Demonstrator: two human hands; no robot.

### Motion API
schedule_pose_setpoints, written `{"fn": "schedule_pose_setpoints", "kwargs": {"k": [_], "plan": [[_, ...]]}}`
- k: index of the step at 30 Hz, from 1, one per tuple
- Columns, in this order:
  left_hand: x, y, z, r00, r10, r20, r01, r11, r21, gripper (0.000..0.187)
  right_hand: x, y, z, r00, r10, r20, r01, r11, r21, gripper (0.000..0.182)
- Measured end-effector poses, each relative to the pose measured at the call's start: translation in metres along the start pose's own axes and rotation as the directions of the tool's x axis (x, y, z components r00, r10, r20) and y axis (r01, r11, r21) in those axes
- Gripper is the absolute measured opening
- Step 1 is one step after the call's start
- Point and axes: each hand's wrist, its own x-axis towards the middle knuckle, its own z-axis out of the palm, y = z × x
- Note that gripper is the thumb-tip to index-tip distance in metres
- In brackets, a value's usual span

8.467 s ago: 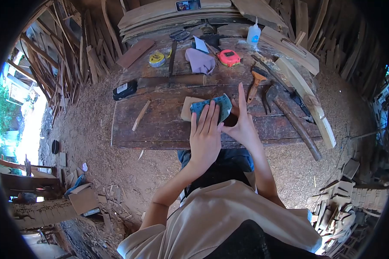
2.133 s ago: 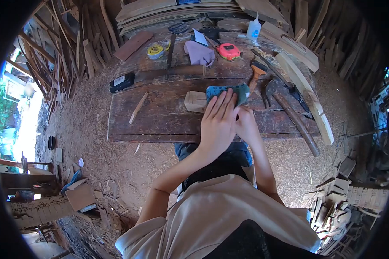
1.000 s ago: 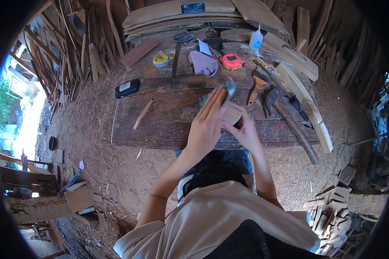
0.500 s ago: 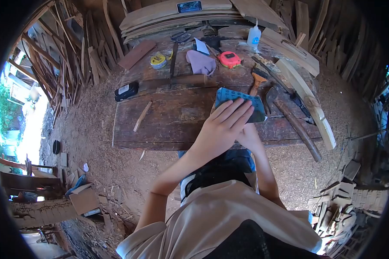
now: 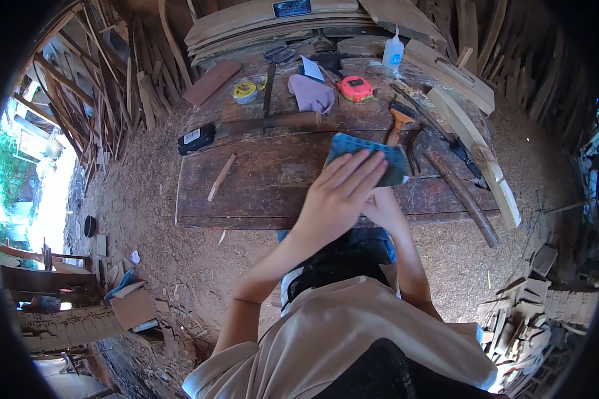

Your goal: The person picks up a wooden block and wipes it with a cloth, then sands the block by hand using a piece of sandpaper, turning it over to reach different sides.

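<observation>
My left hand (image 5: 339,193) lies with its fingers together over a blue sheet of sandpaper (image 5: 394,157) with printed marks on its back, pressing and holding it above the workbench's near edge. Below it is my right hand (image 5: 383,207), closed at the sheet's underside. Its fingers, and whatever they hold, are hidden by the sheet and my left hand. Just beyond the sheet lies a brush (image 5: 399,121) with an orange handle. A hammer (image 5: 460,197) with a long wooden handle rests to the right.
On the wooden workbench (image 5: 259,203) lie a wood sliver (image 5: 221,177), a black boxy object (image 5: 196,138), a yellow tape roll (image 5: 245,92), a purple cloth (image 5: 311,94), a pink tape measure (image 5: 356,89), a glue bottle (image 5: 393,53) and a curved wood piece (image 5: 476,149). Boards lean around.
My left hand and the sandpaper have shifted slightly and the sheet's tilt has changed; both are a little blurred. My right hand stays beneath. The things on the bench have not moved.
</observation>
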Motion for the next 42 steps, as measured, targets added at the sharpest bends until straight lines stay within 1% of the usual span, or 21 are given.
{"fn": "schedule_pose_setpoints", "kwargs": {"k": [1,5,7,8,10,12,14,15,18,19,20,22,23,26,28,30,35,37,38,40,42], "plan": [[0.002,0.005,0.008,1.000,0.014,-0.027,-0.014,1.000,-0.004,0.045,-0.002,0.001,0.000,0.999,-0.023,-0.049,0.024,1.000,0.008,0.032],[0.006,0.006,0.015,0.999,0.016,-0.048,-0.013,0.998,0.054,0.045,-0.003,0.007,-0.006,0.999,0.035,-0.020,-0.036,0.999,-0.029,0.037],[0.001,0.002,0.005,0.999,-0.014,-0.051,0.017,0.997,0.072,0.046,-0.001,0.006,-0.009,0.992,0.060,0.111,-0.053,0.996,-0.068,0.039],[-0.002,-0.002,0.000,0.998,-0.048,-0.051,0.053,0.994,0.098,0.046,0.000,0.004,-0.010,0.992,0.060,0.108,-0.054,0.996,-0.064,0.039],[-0.012,-0.014,-0.013,0.997,-0.065,-0.036,0.069,0.989,0.129,0.047,0.009,-0.024,-0.008,0.980,0.182,0.080,-0.190,0.975,0.112,0.040],[-0.018,-0.019,-0.020,0.996,-0.088,-0.018,0.090,0.982,0.168,0.048,0.011,-0.021,-0.004,0.992,0.113,0.064,-0.123,0.975,0.183,0.042],[-0.020,-0.015,-0.019,0.996,-0.083,-0.018,0.084,0.980,0.181,0.048,0.009,-0.016,-0.005,0.991,0.103,0.081,-0.111,0.990,0.093,0.044],[-0.018,-0.010,-0.015,0.996,-0.088,-0.019,0.090,0.979,0.185,0.048,0.009,-0.016,-0.006,0.997,0.035,0.067,-0.039,0.997,0.063,0.043],[-0.008,0.005,0.003,0.996,-0.071,-0.059,0.077,0.992,0.104,0.048,-0.004,0.003,-0.003,0.991,0.118,0.070,-0.119,0.993,0.007,0.043],[-0.006,0.009,0.010,0.998,-0.041,-0.057,0.047,0.993,0.107,0.047,-0.002,0.006,-0.002,0.994,-0.110,0.007,0.110,0.988,-0.107,0.045],[-0.004,0.010,0.015,0.998,-0.008,-0.056,0.014,0.994,0.110,0.046,-0.002,0.007,-0.004,0.994,-0.109,0.008,0.110,0.987,-0.117,0.045],[0.000,0.007,0.011,0.999,-0.010,-0.054,0.014,0.997,0.074,0.042,-0.001,0.007,-0.008,0.998,0.037,0.048,-0.035,0.998,-0.054,0.044],[-0.001,0.003,0.009,0.998,-0.026,-0.062,0.030,0.997,0.076,0.044,-0.001,0.006,-0.009,0.998,0.037,0.044,-0.034,0.998,-0.060,0.044],[-0.008,-0.009,-0.001,0.996,-0.059,-0.072,0.066,0.993,0.095,0.047,0.006,-0.008,-0.005,0.999,0.050,0.017,-0.051,0.993,0.104,0.043],[-0.012,-0.014,-0.012,0.993,-0.096,-0.062,0.104,0.986,0.130,0.046,0.008,-0.013,-0.005,0.994,0.087,0.062,-0.092,0.993,0.079,0.048],[-0.014,-0.018,-0.017,0.992,-0.118,-0.052,0.124,0.985,0.120,0.046,0.011,-0.014,-0.003,0.996,0.071,0.047,-0.078,0.984,0.157,0.051],[-0.005,-0.009,-0.001,0.993,-0.090,-0.080,0.096,0.993,0.068,0.039,0.007,-0.016,-0.006,0.989,0.139,0.041,-0.143,0.983,0.116,0.043],[0.001,0.005,0.008,0.996,-0.044,-0.071,0.050,0.995,0.084,0.035,0.002,0.003,-0.008,0.986,-0.161,0.033,0.164,0.964,-0.210,0.031],[0.002,0.006,0.010,0.996,-0.044,-0.077,0.050,0.996,0.079,0.035,0.001,0.007,-0.009,0.986,-0.161,0.035,0.165,0.962,-0.217,0.031],[0.005,0.006,0.014,0.995,-0.046,-0.087,0.053,0.996,0.071,0.035,0.003,0.007,-0.008,0.999,0.012,0.037,-0.011,1.000,-0.011,0.022],[0.001,0.000,0.006,0.995,-0.050,-0.089,0.054,0.997,0.049,0.036,0.000,0.006,-0.010,0.998,0.015,0.063,-0.009,0.995,-0.099,0.026]]}}
